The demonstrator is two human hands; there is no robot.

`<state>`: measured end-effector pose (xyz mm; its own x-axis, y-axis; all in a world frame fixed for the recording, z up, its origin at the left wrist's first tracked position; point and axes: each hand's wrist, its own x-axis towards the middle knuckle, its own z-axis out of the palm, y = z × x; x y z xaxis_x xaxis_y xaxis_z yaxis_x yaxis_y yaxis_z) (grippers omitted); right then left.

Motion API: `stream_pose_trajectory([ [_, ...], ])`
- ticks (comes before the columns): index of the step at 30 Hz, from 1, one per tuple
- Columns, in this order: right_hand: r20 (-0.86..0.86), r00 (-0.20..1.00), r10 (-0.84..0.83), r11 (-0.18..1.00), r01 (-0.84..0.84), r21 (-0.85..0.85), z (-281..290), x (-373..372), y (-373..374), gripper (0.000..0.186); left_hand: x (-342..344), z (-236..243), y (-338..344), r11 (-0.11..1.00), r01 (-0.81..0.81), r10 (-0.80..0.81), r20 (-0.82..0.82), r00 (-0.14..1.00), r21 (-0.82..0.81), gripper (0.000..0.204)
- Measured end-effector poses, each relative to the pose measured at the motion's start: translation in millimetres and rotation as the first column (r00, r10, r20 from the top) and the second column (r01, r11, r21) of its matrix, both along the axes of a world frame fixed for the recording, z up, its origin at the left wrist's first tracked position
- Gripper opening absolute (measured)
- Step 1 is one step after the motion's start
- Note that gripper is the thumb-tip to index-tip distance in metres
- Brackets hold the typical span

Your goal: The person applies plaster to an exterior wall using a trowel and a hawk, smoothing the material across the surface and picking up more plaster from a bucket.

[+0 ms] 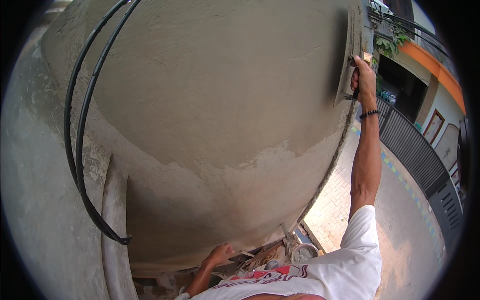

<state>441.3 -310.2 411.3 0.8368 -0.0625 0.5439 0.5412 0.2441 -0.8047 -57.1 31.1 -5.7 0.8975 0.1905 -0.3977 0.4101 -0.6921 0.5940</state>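
Note:
A grey plaster wall (225,100) fills most of the view, its upper part darker and wetter-looking than the paler band below. At the wall's right edge, my right hand (365,80) is closed around the handle of a plastering trowel (345,72). The trowel's long flat blade stands nearly upright along the wall by that edge, seen almost edge-on. Low in the middle, my left hand (218,254) is near the foot of the wall with its fingers curled in. Nothing shows in it, and whether it touches the wall I cannot tell.
Black cables (77,125) loop down in front of the left side wall (35,175). A round bucket (303,252) with grey material and scattered boards stand below. Beyond the wall's right edge lie a paved lane (400,235), a dark metal gate (412,145) and a house with an orange band (435,67).

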Motion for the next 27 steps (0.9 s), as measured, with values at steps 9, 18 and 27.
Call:
stream_pose_trajectory([
  [9,0.465,0.883,0.071,0.790,0.235,-0.566,-82,-125,116,0.036,-4,-32,12,0.997,-0.068,0.068,0.001,0.998,-0.044,0.026],
  [18,0.257,0.856,0.448,0.681,-0.141,-0.719,-209,-173,135,0.039,39,-2,-11,0.999,-0.031,0.033,0.087,0.996,-0.033,0.028],
  [27,0.941,0.315,0.126,0.662,0.680,-0.316,129,-83,54,0.037,-4,-43,7,0.997,-0.081,0.081,0.087,0.993,-0.003,0.029],
])
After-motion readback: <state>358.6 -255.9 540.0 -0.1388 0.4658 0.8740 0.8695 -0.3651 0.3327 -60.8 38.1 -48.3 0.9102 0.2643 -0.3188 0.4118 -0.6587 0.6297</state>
